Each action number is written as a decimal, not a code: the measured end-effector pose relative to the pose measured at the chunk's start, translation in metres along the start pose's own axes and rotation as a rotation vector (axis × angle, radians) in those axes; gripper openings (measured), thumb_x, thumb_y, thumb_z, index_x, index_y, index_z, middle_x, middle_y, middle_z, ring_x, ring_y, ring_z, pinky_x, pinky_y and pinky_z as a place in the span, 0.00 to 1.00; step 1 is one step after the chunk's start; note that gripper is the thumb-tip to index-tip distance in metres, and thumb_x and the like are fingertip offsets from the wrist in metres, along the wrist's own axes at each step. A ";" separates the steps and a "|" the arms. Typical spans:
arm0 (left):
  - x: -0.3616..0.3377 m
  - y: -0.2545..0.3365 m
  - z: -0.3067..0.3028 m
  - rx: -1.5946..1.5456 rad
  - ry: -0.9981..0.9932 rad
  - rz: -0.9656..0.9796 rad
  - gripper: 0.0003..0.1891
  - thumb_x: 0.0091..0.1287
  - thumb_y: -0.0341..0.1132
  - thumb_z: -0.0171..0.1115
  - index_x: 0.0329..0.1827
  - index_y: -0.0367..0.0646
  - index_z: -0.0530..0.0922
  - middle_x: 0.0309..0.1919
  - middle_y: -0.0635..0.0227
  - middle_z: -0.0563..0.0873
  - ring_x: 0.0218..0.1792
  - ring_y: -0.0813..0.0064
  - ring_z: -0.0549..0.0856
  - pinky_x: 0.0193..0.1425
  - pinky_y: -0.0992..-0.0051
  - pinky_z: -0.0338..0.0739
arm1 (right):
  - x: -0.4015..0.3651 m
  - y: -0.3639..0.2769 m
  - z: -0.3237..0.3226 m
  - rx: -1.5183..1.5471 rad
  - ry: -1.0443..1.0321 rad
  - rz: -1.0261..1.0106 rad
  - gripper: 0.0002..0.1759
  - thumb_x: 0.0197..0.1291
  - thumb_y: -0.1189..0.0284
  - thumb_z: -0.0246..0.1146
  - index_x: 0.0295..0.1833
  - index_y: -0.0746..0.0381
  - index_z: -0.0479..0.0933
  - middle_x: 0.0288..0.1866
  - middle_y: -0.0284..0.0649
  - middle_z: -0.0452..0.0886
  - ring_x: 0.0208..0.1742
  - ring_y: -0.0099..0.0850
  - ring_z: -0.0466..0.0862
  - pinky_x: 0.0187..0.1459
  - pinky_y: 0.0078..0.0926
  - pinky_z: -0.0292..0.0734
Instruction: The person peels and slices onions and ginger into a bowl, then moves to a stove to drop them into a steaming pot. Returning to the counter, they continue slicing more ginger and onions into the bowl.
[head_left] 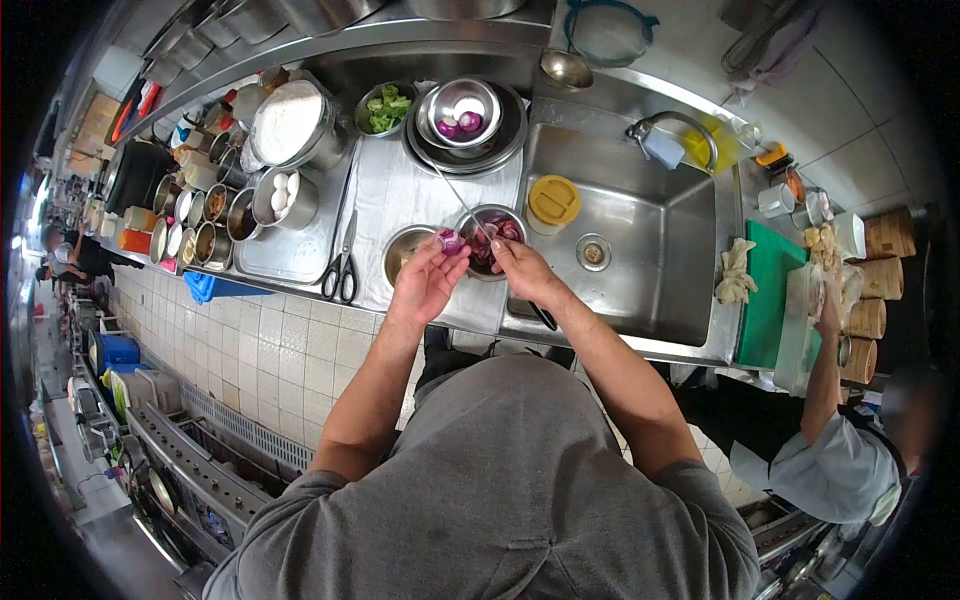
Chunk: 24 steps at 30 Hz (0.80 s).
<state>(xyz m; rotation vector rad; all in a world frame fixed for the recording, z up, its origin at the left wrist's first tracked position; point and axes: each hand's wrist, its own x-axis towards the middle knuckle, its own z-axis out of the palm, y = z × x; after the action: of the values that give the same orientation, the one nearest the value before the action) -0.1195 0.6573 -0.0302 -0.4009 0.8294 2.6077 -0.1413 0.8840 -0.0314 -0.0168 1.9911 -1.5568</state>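
My left hand (425,278) holds a peeled purple onion (451,241) at its fingertips, above the steel counter. My right hand (522,272) grips a knife whose thin blade (455,192) points away from me, over a small steel bowl (492,237) of purple onion pieces. A second small steel bowl (402,252) sits just left of it, partly hidden by my left hand. Farther back, stacked steel bowls (465,118) hold more onion pieces.
Scissors (342,268) lie on the counter at left. A steel sink (625,235) holds a yellow-lidded tub (553,202). A bowl of greens (385,108), a pot of eggs (283,196) and several containers stand behind. Another person (825,440) works at a green board (768,290) on the right.
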 end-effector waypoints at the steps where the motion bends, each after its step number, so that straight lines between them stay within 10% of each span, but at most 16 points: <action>1: 0.002 0.000 -0.005 -0.031 0.007 -0.034 0.14 0.76 0.32 0.60 0.62 0.39 0.79 0.53 0.59 0.89 0.57 0.63 0.88 0.69 0.66 0.82 | -0.001 -0.005 -0.002 -0.059 -0.058 0.129 0.34 0.82 0.50 0.50 0.83 0.59 0.62 0.63 0.52 0.82 0.49 0.35 0.87 0.55 0.33 0.82; 7: 0.007 -0.010 -0.018 -0.015 -0.161 0.090 0.16 0.76 0.28 0.58 0.65 0.38 0.76 0.60 0.56 0.85 0.61 0.64 0.86 0.71 0.67 0.82 | -0.027 -0.008 0.016 -0.207 0.188 -0.390 0.34 0.79 0.55 0.55 0.82 0.61 0.61 0.73 0.61 0.75 0.75 0.52 0.76 0.72 0.41 0.71; 24: -0.001 0.000 0.013 0.132 -0.432 0.076 0.31 0.70 0.43 0.74 0.71 0.36 0.74 0.61 0.61 0.86 0.62 0.69 0.86 0.70 0.65 0.80 | -0.090 -0.062 0.009 -0.587 0.213 -0.521 0.43 0.72 0.49 0.62 0.85 0.49 0.56 0.68 0.54 0.80 0.62 0.55 0.84 0.57 0.51 0.83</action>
<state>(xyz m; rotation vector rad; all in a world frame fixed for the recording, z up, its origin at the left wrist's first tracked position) -0.1210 0.6649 -0.0198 0.2296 0.8653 2.5462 -0.0846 0.8893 0.0629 -0.6747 2.7027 -1.2250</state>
